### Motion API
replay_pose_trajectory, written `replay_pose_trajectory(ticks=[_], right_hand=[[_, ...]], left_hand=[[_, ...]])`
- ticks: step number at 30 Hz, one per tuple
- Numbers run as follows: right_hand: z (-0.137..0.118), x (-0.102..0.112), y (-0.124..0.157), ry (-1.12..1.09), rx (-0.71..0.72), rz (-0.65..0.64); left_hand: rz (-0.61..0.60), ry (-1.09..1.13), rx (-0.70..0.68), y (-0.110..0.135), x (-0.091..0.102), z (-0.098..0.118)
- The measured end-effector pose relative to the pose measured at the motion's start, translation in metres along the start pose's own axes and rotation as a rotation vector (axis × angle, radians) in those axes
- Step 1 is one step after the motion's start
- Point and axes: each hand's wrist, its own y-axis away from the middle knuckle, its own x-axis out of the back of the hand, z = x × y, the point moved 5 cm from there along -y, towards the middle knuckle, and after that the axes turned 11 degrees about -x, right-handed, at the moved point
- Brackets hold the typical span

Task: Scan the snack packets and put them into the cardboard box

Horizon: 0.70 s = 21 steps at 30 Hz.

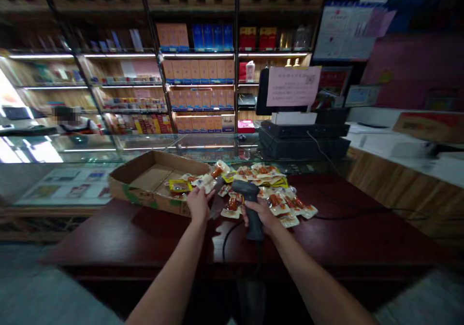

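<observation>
My right hand (264, 215) is wrapped round the handle of a dark grey barcode scanner (254, 226), its head pointing left. At the right edge of a low cardboard box (145, 197), my left hand (198, 204) is closed on a clear and white snack packet (206, 182). Inside the box, near that hand, lie several similar packets and a yellow one (180, 186). To the right, behind and beside the scanner, spreads a pile of sealed snack packets (277, 202) with reddish-brown contents. The fingertips of my left hand are partly hidden.
Everything stands on a dark red table (145, 238). A black cable (227, 240) curves beside the scanner. Behind are a glass counter (203, 144), a monitor with a pink paper sheet (293, 87) and shelves of boxes (199, 71). Another person (78, 124) is at the far left.
</observation>
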Motion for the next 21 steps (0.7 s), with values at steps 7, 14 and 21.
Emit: replay_pose_trajectory(ticks=[7,14,21], right_hand=[[-0.025,-0.051,-0.039,0.040,0.005,-0.135],[-0.019,-0.025,-0.033,-0.015,0.015,-0.067],[-0.010,0.023,0.000,-0.046,0.094,0.087]], left_hand=[[0.105,0.008,-0.075,-0.064,0.032,0.026],[-0.063,-0.209,-0.219,-0.031,0.020,0.019],[-0.737,-0.923,-0.225,0.027,-0.026,-0.039]])
